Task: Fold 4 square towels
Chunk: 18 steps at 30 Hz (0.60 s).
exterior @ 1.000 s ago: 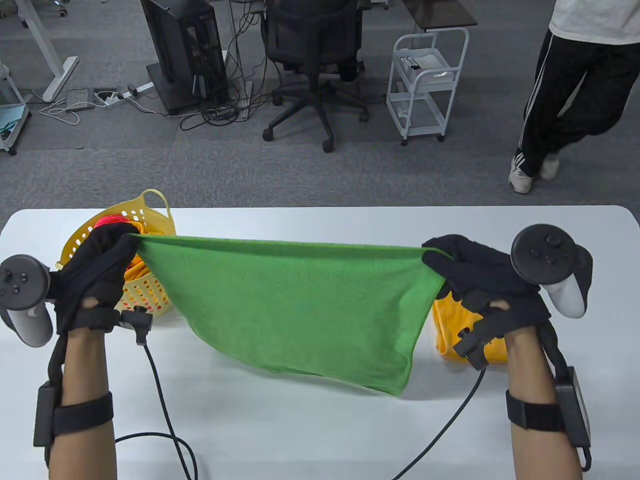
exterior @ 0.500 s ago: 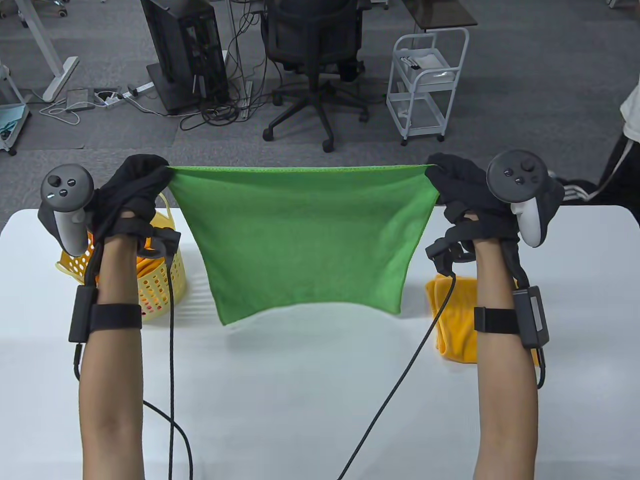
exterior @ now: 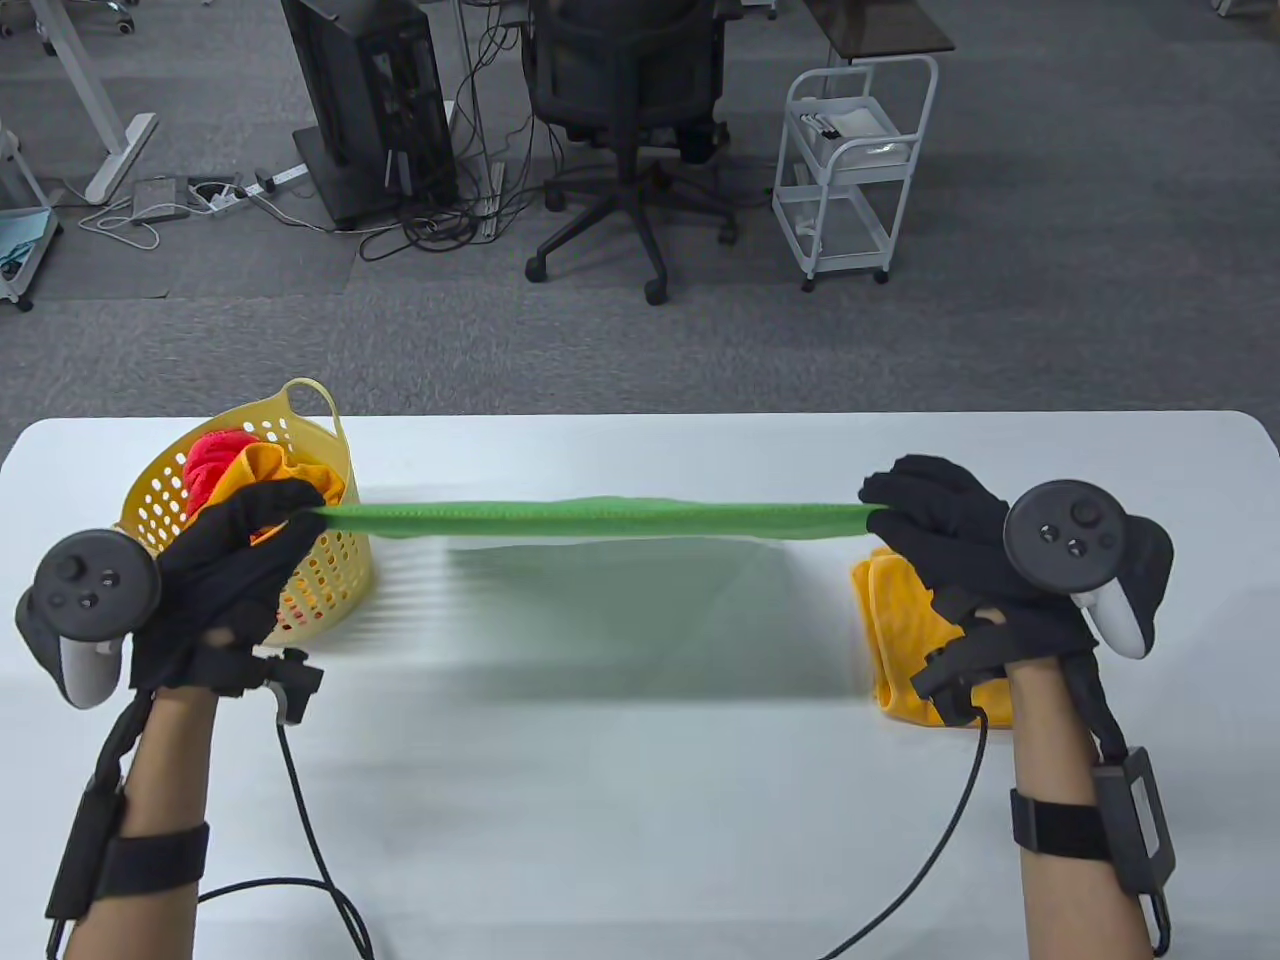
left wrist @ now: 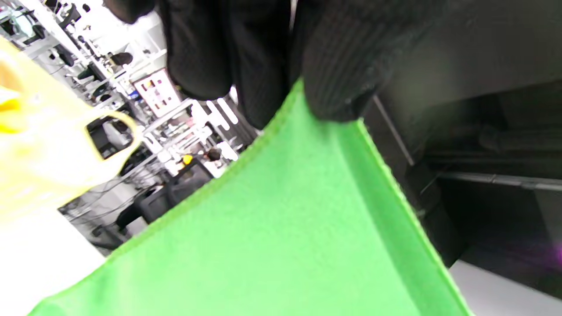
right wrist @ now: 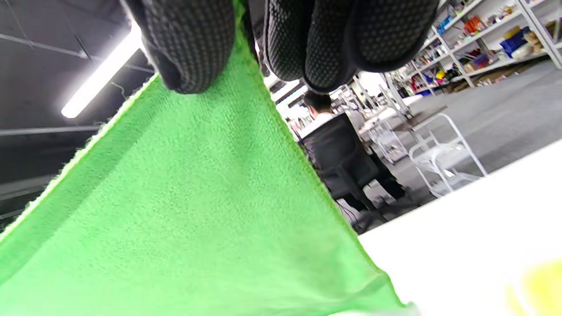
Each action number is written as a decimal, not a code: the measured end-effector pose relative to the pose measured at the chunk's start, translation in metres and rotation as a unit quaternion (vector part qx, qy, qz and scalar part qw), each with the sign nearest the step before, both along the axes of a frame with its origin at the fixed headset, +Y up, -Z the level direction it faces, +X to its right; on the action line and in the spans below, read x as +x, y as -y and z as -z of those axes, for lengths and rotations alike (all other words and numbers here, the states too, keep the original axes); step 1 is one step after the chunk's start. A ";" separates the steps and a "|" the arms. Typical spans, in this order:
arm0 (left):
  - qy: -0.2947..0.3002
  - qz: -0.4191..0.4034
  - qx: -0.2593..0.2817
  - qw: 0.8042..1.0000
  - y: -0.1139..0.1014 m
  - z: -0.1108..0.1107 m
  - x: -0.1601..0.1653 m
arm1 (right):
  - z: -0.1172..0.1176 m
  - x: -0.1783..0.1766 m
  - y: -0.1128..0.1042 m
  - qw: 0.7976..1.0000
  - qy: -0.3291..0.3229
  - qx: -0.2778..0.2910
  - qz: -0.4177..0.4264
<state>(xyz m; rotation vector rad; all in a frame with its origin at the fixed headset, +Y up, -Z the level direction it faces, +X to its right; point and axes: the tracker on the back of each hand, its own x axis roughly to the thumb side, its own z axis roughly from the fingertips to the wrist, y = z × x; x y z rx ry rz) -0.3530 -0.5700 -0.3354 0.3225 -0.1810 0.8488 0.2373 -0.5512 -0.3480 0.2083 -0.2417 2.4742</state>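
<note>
With my left hand (exterior: 235, 560) and right hand (exterior: 945, 530) each pinching a corner of the green terry square towel (exterior: 600, 520), stretched mid-frame, I judge laying it flat on the white surface (exterior: 640, 800) comes next.

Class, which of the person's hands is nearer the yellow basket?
Left. The left hand overlaps the yellow basket in the table view; the right hand is across the table.

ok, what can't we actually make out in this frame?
- Green towel: table view shows only a thin strip; the rest is motion blur, so its lie is unclear.
- Yellow towel: the right hand covers part, folds uncountable.
- Basket contents: the left hand hides part.
- Wrist views: towel fills them; table mostly hidden.
</note>
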 end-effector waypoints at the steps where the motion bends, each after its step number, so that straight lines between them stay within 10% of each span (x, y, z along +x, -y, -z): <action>1: -0.001 0.014 -0.020 1.000 0.014 -0.005 0.002 | -0.004 0.000 0.012 1.000 -0.004 -0.019 -0.007; 18: 0.005 0.210 -0.209 0.955 0.113 0.000 0.023 | 0.010 -0.018 0.131 0.972 -0.013 -0.198 -0.125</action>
